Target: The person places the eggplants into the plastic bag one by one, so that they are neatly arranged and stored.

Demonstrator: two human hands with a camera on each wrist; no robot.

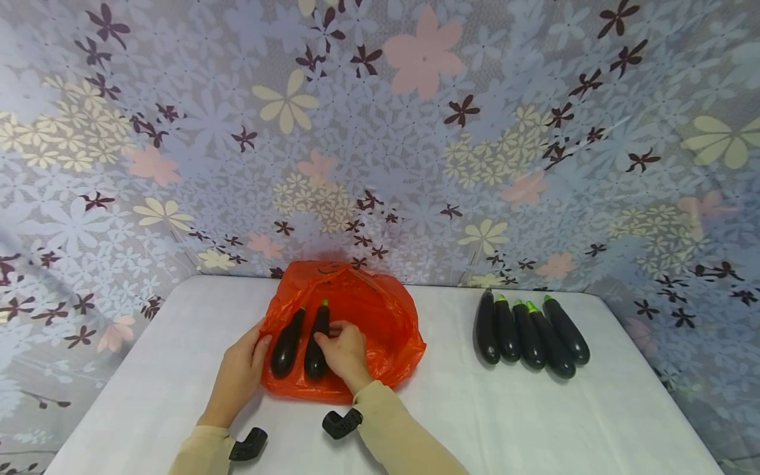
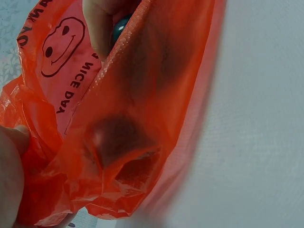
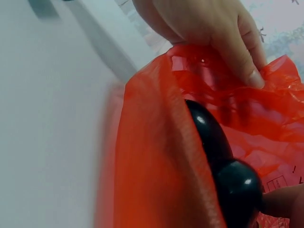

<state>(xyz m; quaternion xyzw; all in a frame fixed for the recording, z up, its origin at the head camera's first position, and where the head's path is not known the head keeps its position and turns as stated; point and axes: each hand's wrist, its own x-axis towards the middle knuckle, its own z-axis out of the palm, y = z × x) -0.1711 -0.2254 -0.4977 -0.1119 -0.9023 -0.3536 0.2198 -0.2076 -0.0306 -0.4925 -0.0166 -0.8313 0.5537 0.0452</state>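
A red plastic bag (image 1: 388, 379) lies open on the table, with printed lettering and a smiling face seen in the left wrist view. My left hand (image 1: 240, 366) pinches the bag's left edge, thumb on the inner side. Inside the bag, my right hand (image 1: 346, 353) holds an eggplant (image 1: 316, 359) between thumb and fingers, its green stem end pointing away. Left of it in the bag lies a second dark eggplant (image 1: 287, 349). Both glossy round ends show in the right wrist view, the held eggplant (image 3: 237, 190) nearer my right fingers. Through the red film only dark shapes show in the left wrist view.
Several eggplants (image 1: 522, 336) lie side by side at the table's right, stems toward the back. White cloth covers the table (image 1: 451, 422). A flower-patterned fabric (image 1: 380, 145) rises behind and at both sides. Black devices (image 1: 342, 424) are strapped at both wrists.
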